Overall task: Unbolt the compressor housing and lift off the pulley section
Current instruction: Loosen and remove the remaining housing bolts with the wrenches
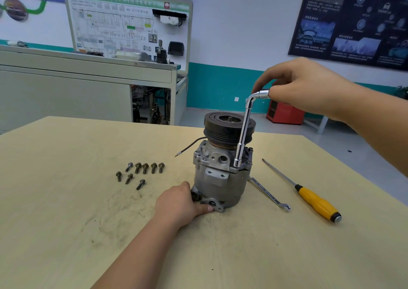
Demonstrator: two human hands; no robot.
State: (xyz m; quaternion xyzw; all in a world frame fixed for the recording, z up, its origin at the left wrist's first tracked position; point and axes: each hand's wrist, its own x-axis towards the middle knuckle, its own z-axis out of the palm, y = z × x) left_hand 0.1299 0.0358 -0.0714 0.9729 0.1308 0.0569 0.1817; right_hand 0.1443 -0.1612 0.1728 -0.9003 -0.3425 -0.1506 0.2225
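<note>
A grey compressor housing point(220, 185) stands upright on the wooden table point(66, 200), with the black pulley point(228, 124) on top. My left hand point(180, 203) grips the mounting flange at the housing's base. My right hand point(302, 85) holds the short arm of a chrome L-shaped socket wrench point(242, 131). The wrench's long arm stands nearly upright, and its socket end sits on a bolt at the housing's upper flange, just right of the pulley.
Several loose bolts point(141, 172) lie left of the compressor. A ring spanner point(270, 194) and a yellow-handled screwdriver point(318, 202) lie to its right. A thin dark wire point(189, 144) sticks out leftward from under the pulley. A grey workbench point(88, 85) stands behind the table.
</note>
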